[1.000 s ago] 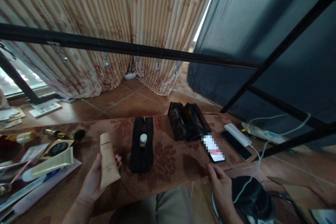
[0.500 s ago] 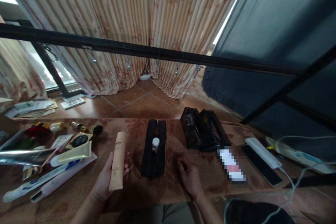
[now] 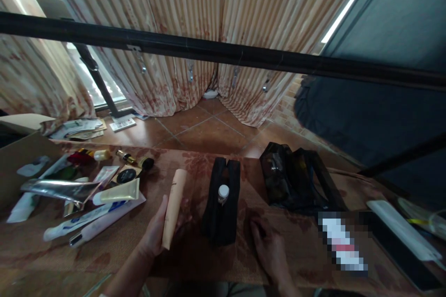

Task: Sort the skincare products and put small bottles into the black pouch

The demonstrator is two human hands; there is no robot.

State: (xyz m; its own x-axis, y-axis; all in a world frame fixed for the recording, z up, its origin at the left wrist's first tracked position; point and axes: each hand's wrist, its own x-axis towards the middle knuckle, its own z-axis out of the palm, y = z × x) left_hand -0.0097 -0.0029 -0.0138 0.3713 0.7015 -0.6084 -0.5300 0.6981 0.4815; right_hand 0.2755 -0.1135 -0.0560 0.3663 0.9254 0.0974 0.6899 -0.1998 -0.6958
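My left hand (image 3: 155, 234) grips a beige cosmetic tube (image 3: 173, 206), held upright with its cap toward me, just left of a slim black pouch (image 3: 222, 209). A small white-capped bottle (image 3: 223, 193) sticks out of the pouch's open top. My right hand (image 3: 270, 248) rests palm down on the brown patterned cloth (image 3: 195, 260), fingers loosely curled, a little right of the pouch and holding nothing.
Several tubes and small cosmetics (image 3: 87, 190) lie scattered at the left. A dark translucent bag (image 3: 292, 178) sits right of the pouch. A phone with a lit screen (image 3: 341, 243), another phone (image 3: 397, 250) and a white power bank (image 3: 400, 229) lie at the far right. A black bar (image 3: 223, 53) crosses overhead.
My right hand has moved left from beside the phone to the cloth near the black pouch. The left hand has turned the beige tube edge-on. The view has swung left.
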